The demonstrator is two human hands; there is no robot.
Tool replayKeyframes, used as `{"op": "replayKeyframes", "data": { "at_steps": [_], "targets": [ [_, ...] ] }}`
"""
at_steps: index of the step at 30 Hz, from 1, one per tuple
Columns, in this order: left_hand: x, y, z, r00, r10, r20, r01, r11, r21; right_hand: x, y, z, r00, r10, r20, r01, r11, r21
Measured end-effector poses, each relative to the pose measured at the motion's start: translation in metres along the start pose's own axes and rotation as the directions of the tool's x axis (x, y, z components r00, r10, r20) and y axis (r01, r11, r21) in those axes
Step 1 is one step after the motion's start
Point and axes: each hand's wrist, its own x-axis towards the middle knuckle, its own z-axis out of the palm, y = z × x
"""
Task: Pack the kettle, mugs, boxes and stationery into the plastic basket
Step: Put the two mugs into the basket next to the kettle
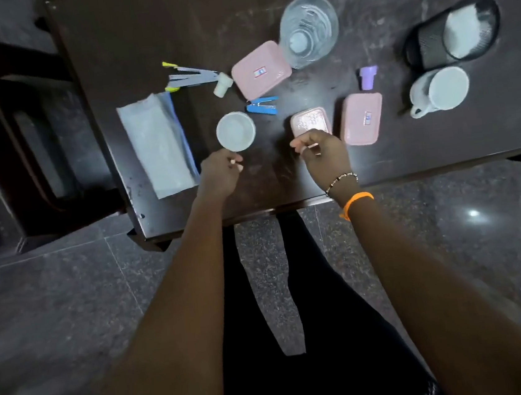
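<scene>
The left hand (220, 171) pinches the handle of the white mug (236, 131); the right hand (320, 151) curls onto the small pink box (309, 121). Lift both straight up, clearing the blue stapler (262, 105). No basket shows on the surface (168, 22).

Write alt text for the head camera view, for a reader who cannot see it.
A person's left hand and right hand reach over a dark table, the right one at a small pink box. Around them lie two larger pink boxes, two white mugs, a glass bowl, staplers and a folded cloth.
</scene>
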Motion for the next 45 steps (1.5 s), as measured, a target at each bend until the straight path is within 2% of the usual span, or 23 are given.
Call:
{"op": "replayKeyframes", "data": {
  "at_steps": [2, 5, 8, 10, 12, 14, 16, 18, 22, 24, 27, 33, 35, 40, 45],
  "targets": [
    [-0.002, 0.005, 0.002, 0.999, 0.011, -0.037, -0.012, 0.999, -0.045, 0.002, 0.003, -0.007, 0.999, 0.031, -0.007, -0.031, 0.997, 0.067],
    [-0.011, 0.018, 0.008, 0.994, 0.083, -0.077, -0.085, 0.996, -0.023, 0.005, 0.011, -0.024, 0.993, 0.102, -0.064, -0.091, 0.984, 0.153],
    [-0.028, 0.035, 0.021, 0.985, 0.144, -0.093, -0.146, 0.989, -0.016, 0.007, 0.023, -0.044, 0.964, 0.189, -0.188, -0.132, 0.951, 0.279],
    [-0.041, 0.044, 0.030, 0.976, 0.198, -0.088, -0.197, 0.980, 0.022, 0.010, 0.035, -0.059, 0.909, 0.288, -0.301, -0.160, 0.908, 0.388],
    [-0.054, 0.052, 0.040, 0.964, 0.258, -0.061, -0.254, 0.965, 0.068, 0.015, 0.048, -0.075, 0.815, 0.442, -0.375, -0.191, 0.815, 0.546],
    [-0.063, 0.062, 0.050, 0.951, 0.308, -0.022, -0.304, 0.946, 0.115, 0.023, 0.058, -0.092, 0.740, 0.574, -0.352, -0.188, 0.678, 0.710],
    [-0.068, 0.070, 0.059, 0.942, 0.335, 0.022, -0.333, 0.926, 0.178, 0.033, 0.065, -0.105, 0.725, 0.629, -0.279, -0.154, 0.544, 0.825],
    [-0.071, 0.080, 0.069, 0.938, 0.339, 0.072, -0.347, 0.908, 0.236, 0.042, 0.071, -0.117, 0.731, 0.644, -0.225, -0.196, 0.515, 0.835],
    [-0.067, 0.094, 0.074, 0.944, 0.282, 0.173, -0.329, 0.856, 0.398, 0.055, 0.076, -0.125, 0.791, 0.590, -0.164, -0.312, 0.619, 0.721],
    [-0.066, 0.096, 0.073, 0.947, 0.261, 0.186, -0.316, 0.858, 0.405, 0.056, 0.076, -0.127, 0.788, 0.584, -0.194, -0.303, 0.643, 0.704],
    [-0.068, 0.093, 0.068, 0.932, 0.322, 0.166, -0.362, 0.815, 0.453, 0.046, 0.071, -0.126, 0.779, 0.575, -0.250, -0.240, 0.642, 0.728],
    [-0.087, 0.074, 0.046, 0.920, 0.391, 0.040, -0.372, 0.834, 0.407, -0.005, 0.036, -0.101, 0.881, 0.402, -0.250, -0.165, 0.755, 0.634],
    [-0.095, 0.064, 0.035, 0.921, 0.390, -0.017, -0.353, 0.851, 0.389, -0.021, 0.017, -0.086, 0.916, 0.348, -0.201, -0.154, 0.766, 0.624],
    [-0.119, 0.030, 0.000, 0.918, 0.346, -0.192, -0.274, 0.906, 0.323, -0.051, -0.041, -0.037, 0.986, 0.155, -0.052, -0.112, 0.871, 0.478],
    [-0.146, -0.016, -0.054, 0.888, 0.212, -0.409, -0.172, 0.976, 0.133, -0.077, -0.104, 0.031, 0.993, -0.027, 0.112, -0.014, 0.935, 0.355]
  ]
}}
